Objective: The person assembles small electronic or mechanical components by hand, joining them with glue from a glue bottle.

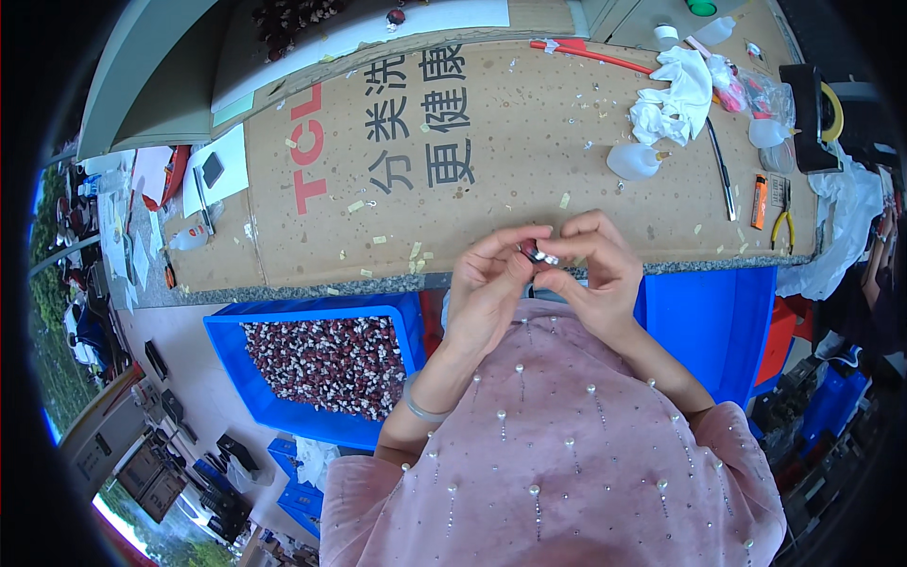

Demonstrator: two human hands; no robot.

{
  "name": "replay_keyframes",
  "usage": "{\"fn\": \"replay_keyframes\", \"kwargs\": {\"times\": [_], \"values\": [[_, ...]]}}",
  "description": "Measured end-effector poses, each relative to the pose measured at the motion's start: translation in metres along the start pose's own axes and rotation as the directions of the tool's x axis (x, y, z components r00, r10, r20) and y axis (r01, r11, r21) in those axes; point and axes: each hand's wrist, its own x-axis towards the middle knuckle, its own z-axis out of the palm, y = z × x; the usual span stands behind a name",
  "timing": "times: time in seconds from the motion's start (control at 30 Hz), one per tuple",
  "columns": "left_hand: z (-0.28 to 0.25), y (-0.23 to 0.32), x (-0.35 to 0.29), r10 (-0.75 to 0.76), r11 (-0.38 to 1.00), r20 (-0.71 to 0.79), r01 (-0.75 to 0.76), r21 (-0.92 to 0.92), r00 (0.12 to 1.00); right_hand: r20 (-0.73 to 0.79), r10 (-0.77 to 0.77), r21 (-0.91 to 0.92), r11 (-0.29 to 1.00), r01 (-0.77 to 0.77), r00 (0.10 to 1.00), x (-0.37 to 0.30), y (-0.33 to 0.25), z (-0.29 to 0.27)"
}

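Observation:
Both my hands meet over the table's near edge, around one small dark red and white piece [531, 250], too small to make out further. On its left side, my left hand [487, 288] is closed, pinching it with thumb and fingertips. From the other side my right hand [605, 269] has its thumb and forefinger closed on the white end. Below and left of my hands, a blue tray [307, 430] holds a heap of similar red and white pieces [321, 364]. Another blue bin [704, 326] stands to the right of my right forearm.
Printed cardboard [529, 123] covers the table, with scraps scattered over it. Toward the right lie a white squeeze bottle [635, 162], crumpled white cloth [678, 90], a black pen [722, 175], an orange tube [760, 202] and yellow-handled pliers [783, 222]. More pieces [283, 24] sit on the shelf behind.

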Motion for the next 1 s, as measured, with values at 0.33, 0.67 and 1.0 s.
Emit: {"fn": "replay_keyframes", "kwargs": {"times": [0.33,0.67,1.0], "values": [[-0.006,0.003,0.0,0.11,0.94,0.11,-0.139,0.312,0.988,0.489,0.497,0.272,0.694,-0.667,0.717,0.034,-0.007,-0.022],[-0.012,0.005,-0.002,0.028,0.918,0.111,-0.07,0.39,0.993,0.565,0.475,0.235,0.691,-0.683,0.675,0.042,-0.004,-0.023],[-0.016,0.009,-0.004,0.01,0.898,0.132,-0.067,0.435,0.991,0.559,0.505,0.213,0.679,-0.703,0.658,0.04,-0.005,-0.02]]}}
